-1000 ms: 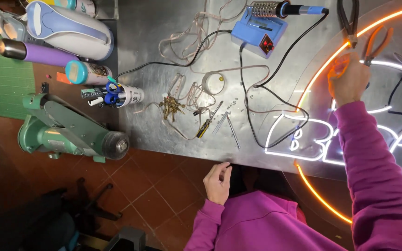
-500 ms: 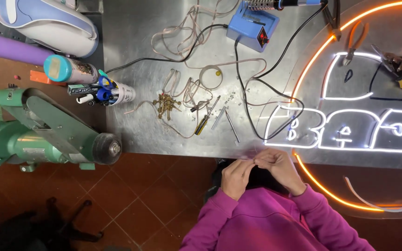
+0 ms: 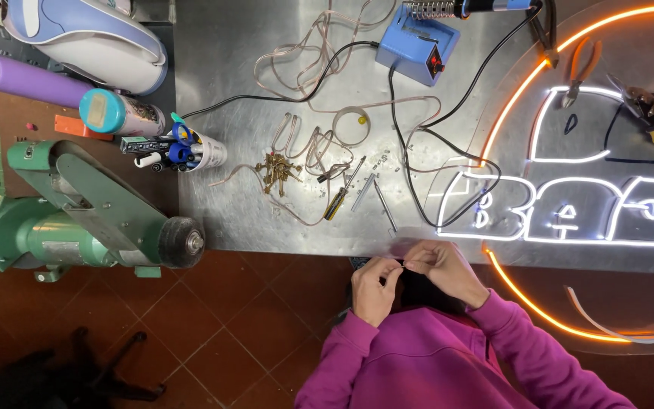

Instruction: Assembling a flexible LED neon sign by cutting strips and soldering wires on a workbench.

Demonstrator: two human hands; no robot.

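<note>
Two hands are seen from above, brought together at the near edge of a metal surface [image 3: 266,220]. The left hand [image 3: 372,291] and the right hand [image 3: 440,269] meet fingertip to fingertip, and a small, thin piece [image 3: 401,263], perhaps a wire end, is pinched between them; its exact kind cannot be told. The fingers of both hands are nearly closed around it. Magenta sleeves [image 3: 418,356] fill the bottom of the view.

On the surface, just beyond the hands, a small screwdriver [image 3: 336,203], a heap of brass screws [image 3: 274,173] and loops of clear wire [image 3: 304,144] are laid. A blue soldering station [image 3: 416,51] stands further back, its black cables running toward a lit neon sign [image 3: 569,204] at the right. A green belt sander [image 3: 77,220] sits at the left.

Fine work on the small piece appears to be in hand, such as twisting or stripping. Steady, close finger control would be called for next, judged from the grip.

Compared with half a second ago, the hands are held in much the same place, already joined. A second ago, the right hand was stretched far out over the sign and the left was alone at the edge.
</note>
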